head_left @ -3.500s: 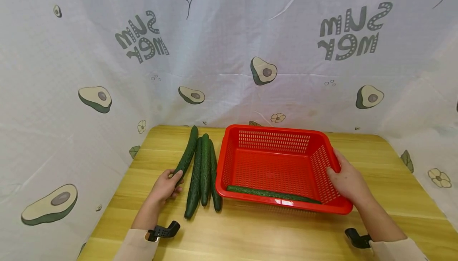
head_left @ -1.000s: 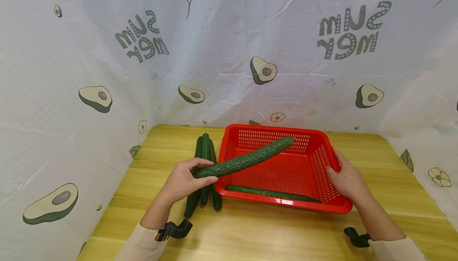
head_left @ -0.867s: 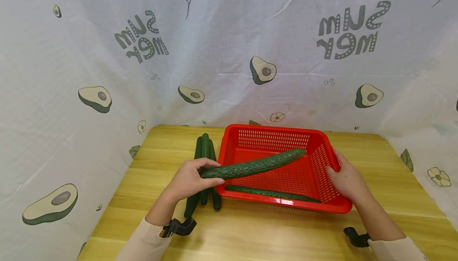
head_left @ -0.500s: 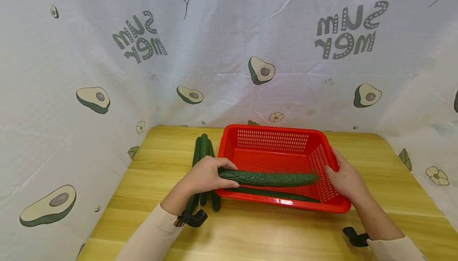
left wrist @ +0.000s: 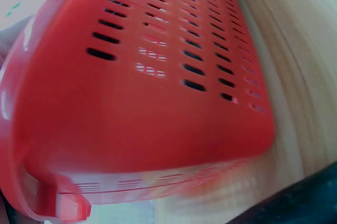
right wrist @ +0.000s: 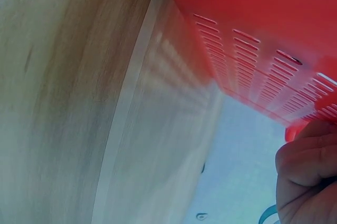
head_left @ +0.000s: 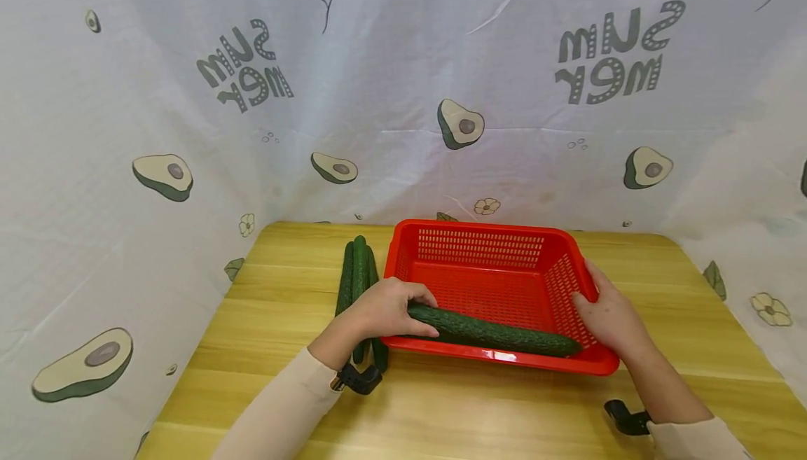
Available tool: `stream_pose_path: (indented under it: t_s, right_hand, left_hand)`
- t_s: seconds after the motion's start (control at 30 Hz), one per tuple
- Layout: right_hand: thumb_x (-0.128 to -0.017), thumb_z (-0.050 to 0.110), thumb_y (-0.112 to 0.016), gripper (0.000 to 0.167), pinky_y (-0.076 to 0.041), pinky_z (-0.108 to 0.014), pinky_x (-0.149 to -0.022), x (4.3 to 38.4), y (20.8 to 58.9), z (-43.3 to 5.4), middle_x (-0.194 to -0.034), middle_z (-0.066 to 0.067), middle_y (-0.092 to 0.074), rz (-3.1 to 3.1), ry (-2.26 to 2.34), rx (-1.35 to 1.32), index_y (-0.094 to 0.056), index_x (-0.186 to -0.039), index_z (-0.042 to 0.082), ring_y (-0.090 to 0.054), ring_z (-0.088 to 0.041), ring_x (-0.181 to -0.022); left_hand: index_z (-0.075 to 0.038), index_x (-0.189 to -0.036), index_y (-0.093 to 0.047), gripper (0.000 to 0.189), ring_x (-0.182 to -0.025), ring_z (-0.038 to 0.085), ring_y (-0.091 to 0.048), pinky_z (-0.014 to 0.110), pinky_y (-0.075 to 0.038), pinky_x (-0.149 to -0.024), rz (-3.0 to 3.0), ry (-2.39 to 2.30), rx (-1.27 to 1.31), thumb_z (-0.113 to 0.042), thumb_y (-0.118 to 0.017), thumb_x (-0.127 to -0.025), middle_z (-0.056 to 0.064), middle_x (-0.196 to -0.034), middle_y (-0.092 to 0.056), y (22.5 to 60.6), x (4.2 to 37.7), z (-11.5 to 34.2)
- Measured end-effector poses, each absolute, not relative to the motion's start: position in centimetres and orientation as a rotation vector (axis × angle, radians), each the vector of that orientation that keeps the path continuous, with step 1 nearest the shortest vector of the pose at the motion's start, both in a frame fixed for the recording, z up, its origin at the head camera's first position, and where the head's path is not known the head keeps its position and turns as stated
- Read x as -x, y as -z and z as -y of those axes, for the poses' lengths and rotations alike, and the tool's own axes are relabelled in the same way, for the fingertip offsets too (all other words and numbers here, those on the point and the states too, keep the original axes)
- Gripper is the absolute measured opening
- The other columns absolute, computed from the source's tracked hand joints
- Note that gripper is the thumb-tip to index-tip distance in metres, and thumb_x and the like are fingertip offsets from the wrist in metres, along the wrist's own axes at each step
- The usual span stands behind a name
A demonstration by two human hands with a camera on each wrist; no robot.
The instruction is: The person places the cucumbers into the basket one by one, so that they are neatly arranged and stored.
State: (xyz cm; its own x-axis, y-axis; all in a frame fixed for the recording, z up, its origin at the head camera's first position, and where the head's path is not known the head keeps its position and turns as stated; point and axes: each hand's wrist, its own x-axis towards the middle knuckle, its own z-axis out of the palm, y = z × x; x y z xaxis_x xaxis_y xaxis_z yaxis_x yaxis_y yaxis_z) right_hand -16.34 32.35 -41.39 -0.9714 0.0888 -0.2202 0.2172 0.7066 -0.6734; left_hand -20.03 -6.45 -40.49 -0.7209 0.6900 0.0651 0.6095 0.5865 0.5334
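The left hand (head_left: 387,309) grips one end of a cucumber (head_left: 498,332) that lies low in the red basket (head_left: 479,236) at lower centre, long axis running left to right along the near wall. The right hand (head_left: 608,316) clasps the basket's right rim. Spare cucumbers (head_left: 356,264) lie left of the basket, beside the left hand.

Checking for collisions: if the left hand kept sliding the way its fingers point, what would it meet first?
Probably the red basket: the left hand points along the cucumber toward its right wall; depth is unclear.
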Motion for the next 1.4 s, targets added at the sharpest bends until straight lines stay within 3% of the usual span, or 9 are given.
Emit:
stream_pose_path:
  t_s: [0.73,1.13,1.3,1.4]
  right_hand:
    - [-0.107,0.025,-0.041,0.076,-0.062,-0.041,-0.059,16.4,41.0,-32.1,-0.132,-0.043,-0.045,-2.730,1.122,-0.257,0.007,-0.164,0.011,-0.070,-0.023,-0.077]
    - [-0.108,0.023,-0.041,0.076,-0.062,-0.041,-0.060,16.1,41.1,-32.1,-0.131,-0.043,-0.046,-2.738,1.119,-0.276,0.008,-0.164,0.010,-0.070,-0.027,-0.080]
    - [-0.107,0.023,-0.041,0.076,-0.062,-0.039,-0.059,16.0,41.2,-32.1,-0.132,-0.043,-0.045,-2.748,1.112,-0.275,0.008,-0.164,0.009,-0.070,-0.027,-0.080]
    - [-0.108,0.023,-0.040,0.076,-0.062,-0.040,-0.059,16.0,41.3,-32.2,-0.131,-0.044,-0.046,-2.741,1.126,-0.273,0.008,-0.164,0.010,-0.070,-0.027,-0.080]
  left_hand:
    - [-0.019,-0.114,-0.071,0.038,-0.079,0.005,-0.066,0.024,-0.056,-0.079,-2.728,-0.629,-1.224,-0.045,-0.079,-0.088,-0.006,-0.101,-0.077,40.4,20.7,6.6]
    - [-0.025,-0.115,-0.070,0.038,-0.084,0.009,-0.069,0.027,-0.058,-0.083,-2.782,-0.458,-1.269,-0.047,-0.079,-0.086,-0.008,-0.103,-0.077,40.6,21.6,6.1]
    - [-0.027,-0.116,-0.071,0.041,-0.097,0.011,-0.072,0.039,-0.046,-0.111,-2.844,-0.337,-1.315,-0.051,-0.080,-0.084,-0.010,-0.104,-0.078,40.8,21.8,6.1]
    - [-0.028,-0.117,-0.072,0.047,-0.101,0.011,-0.072,0.044,-0.039,-0.117,-2.918,-0.255,-1.347,-0.058,-0.078,-0.082,-0.011,-0.104,-0.078,41.1,21.7,6.1]
